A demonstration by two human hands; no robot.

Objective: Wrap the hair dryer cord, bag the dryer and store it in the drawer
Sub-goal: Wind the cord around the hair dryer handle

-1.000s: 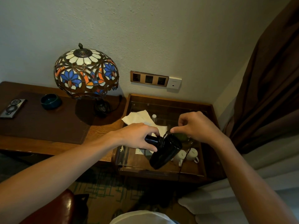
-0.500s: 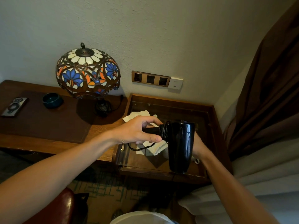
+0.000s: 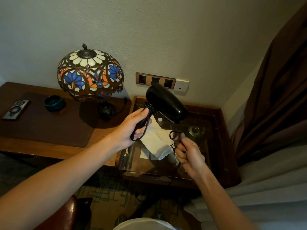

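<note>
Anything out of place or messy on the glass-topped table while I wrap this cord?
Nothing damaged or spilled. The white cloth bag lies crumpled and askew on the glass-topped table, and a loose cord loop hangs below the right hand.

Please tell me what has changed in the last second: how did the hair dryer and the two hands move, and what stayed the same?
The hair dryer rose and its body swung up toward the wall. The left hand kept its grip on the handle. The right hand left the body, moved down and right, and now pulls the cord out. The lamp, bowl and white cloth stayed put.
</note>
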